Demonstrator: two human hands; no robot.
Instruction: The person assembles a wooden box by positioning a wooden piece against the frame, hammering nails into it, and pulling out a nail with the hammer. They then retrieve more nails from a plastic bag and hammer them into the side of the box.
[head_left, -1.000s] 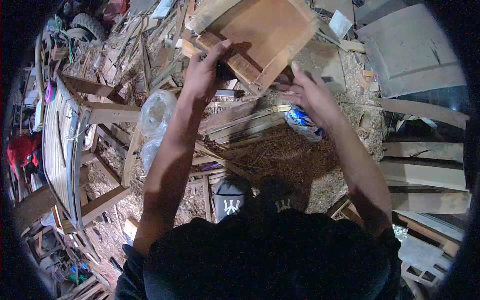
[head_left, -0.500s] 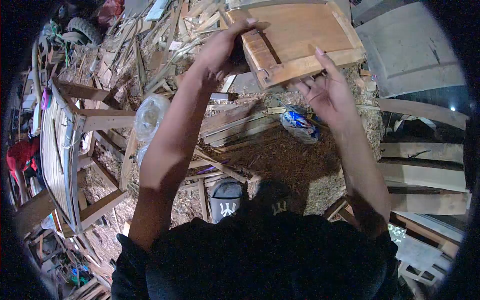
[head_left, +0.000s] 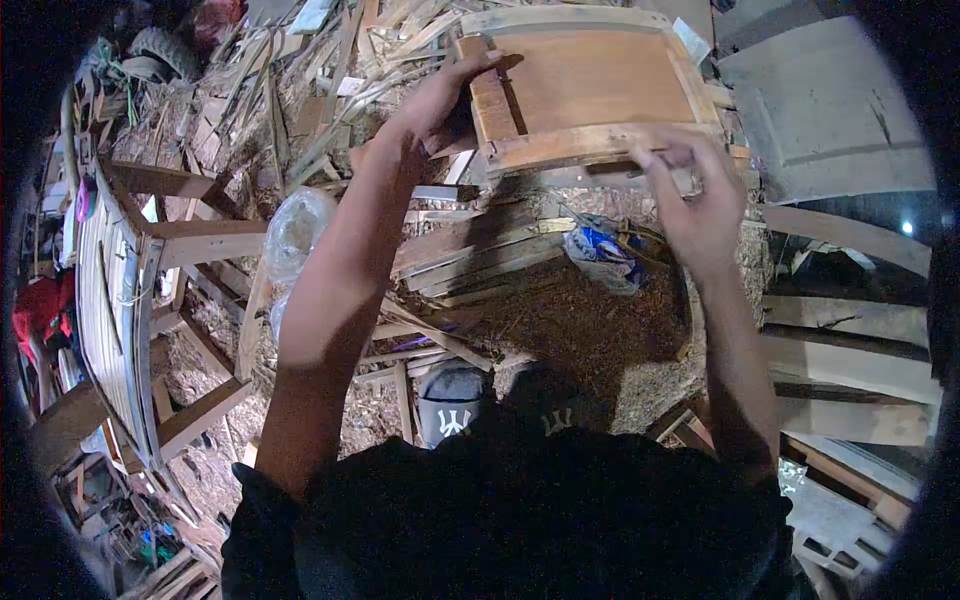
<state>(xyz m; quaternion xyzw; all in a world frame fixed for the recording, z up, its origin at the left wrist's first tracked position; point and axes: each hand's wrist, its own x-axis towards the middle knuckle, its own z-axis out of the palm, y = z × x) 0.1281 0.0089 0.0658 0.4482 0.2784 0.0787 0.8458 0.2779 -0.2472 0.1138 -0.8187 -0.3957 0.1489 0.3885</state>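
A framed wooden panel (head_left: 605, 80), like a drawer or small cabinet door, is raised in front of me at the top of the view. My left hand (head_left: 455, 95) grips its left end, the thumb over the thick left rail and the fingers hidden behind. At the near right corner, my right hand (head_left: 700, 195) has its fingers bent over the near rail, with the thumb apart and below it. Nothing shows inside the right palm. The panel's underside is hidden.
Wood scraps (head_left: 300, 90) and sawdust cover the floor. A slatted wooden frame (head_left: 115, 300) stands at left, with curved boards (head_left: 850, 350) at right. A blue-and-white plastic packet (head_left: 605, 250) and a clear plastic bag (head_left: 300, 235) lie nearer. My sandals (head_left: 455, 405) are below.
The panel has tilted and turned slightly, its near edge now more level. My right hand has moved right and down along the rail, its fingers now curled over the edge rather than under it.
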